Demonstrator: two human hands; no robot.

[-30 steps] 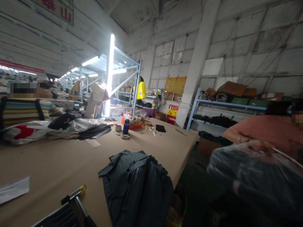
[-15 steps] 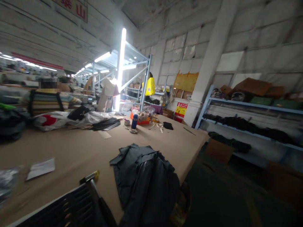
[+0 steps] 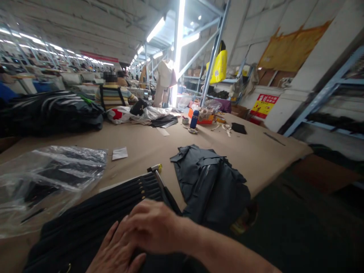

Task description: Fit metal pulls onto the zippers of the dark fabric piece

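Observation:
My left hand (image 3: 115,252) lies flat, fingers stretched, on a black pleated garment (image 3: 108,204) with small gold studs at the near edge of the brown table (image 3: 142,140). My right hand (image 3: 155,225) reaches in from the right and rests partly over the left, knuckles up and fingers curled under, so what they hold is hidden. A metal tool with a yellow tip (image 3: 160,178) lies on the garment just beyond my hands. A crumpled dark grey garment (image 3: 212,182) sits to the right of it.
A clear plastic bag (image 3: 51,178) lies at the left, a white paper slip (image 3: 120,153) beyond it. Further back are black bundles (image 3: 51,113), a blue bottle (image 3: 194,119), an orange tray (image 3: 204,121) and a person in a striped top (image 3: 113,95). The table edge drops off at the right.
The view has swung left and down. My two hands and more of the black pleated garment have come into view; the person with a plastic-wrapped bundle at the right is gone.

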